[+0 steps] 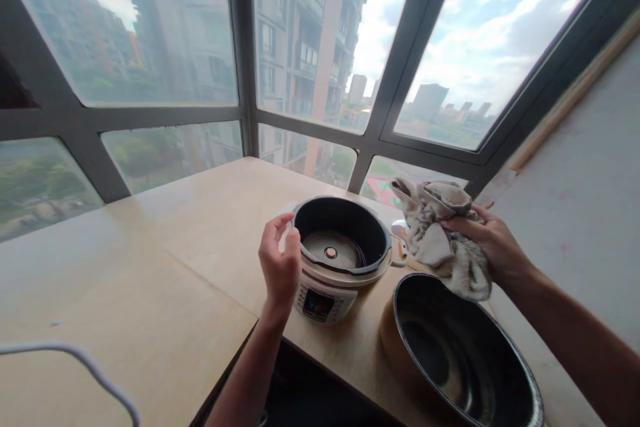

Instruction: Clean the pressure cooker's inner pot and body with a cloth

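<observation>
A white cable (75,351) crosses the pale counter (150,280), the left hand (281,263) curls at the left rim of the open cooker (340,284) standing there, whether gripping I cannot tell, and a bunched cloth (433,240) is clamped in the right hand (500,247) near a dark-lined pot (435,347).

A crumpled, whitish-grey cloth (431,243) hangs in the right hand (495,240); an open white cooker (327,279), dark inside, stands upright on the worktop (200,233).

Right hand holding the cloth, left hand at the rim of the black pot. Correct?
No: the left hand is at the rim of the cooker, not the black pot, as the head view shows. The right hand does hold the cloth.
</observation>
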`<state>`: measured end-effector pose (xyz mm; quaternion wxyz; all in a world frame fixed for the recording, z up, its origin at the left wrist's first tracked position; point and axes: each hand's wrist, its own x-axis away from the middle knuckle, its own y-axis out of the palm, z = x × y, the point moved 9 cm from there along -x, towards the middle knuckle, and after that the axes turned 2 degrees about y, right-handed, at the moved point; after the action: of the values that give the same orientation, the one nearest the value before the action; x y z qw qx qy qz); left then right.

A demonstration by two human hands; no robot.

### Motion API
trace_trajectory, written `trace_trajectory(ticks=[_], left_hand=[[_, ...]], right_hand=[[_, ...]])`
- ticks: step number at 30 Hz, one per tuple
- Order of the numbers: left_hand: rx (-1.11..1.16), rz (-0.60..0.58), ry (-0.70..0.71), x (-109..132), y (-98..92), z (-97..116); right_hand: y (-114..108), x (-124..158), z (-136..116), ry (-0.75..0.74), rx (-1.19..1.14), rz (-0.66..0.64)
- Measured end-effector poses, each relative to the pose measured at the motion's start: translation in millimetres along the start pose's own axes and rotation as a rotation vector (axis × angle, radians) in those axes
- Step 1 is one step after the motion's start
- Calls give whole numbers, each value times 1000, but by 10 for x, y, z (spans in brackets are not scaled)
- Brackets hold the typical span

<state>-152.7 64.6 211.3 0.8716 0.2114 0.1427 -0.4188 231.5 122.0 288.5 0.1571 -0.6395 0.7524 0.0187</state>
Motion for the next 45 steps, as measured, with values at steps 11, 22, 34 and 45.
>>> trace_trajectory(ticks=[11, 22, 34, 45], left_hand=[[-173, -113, -214, -764, 211, -1057], [190, -83, -473, -654, 307, -1404], [141, -57, -461, -642, 260, -1382], [78, -76, -451, -669, 222, -1407]], right_hand=[[2034, -618, 174, -94, 627, -440], [2752, -565, 592, 107, 330, -484], [2870, 306, 521, 238, 372, -1311], [2403, -43, 561, -465, 1552, -1290]])
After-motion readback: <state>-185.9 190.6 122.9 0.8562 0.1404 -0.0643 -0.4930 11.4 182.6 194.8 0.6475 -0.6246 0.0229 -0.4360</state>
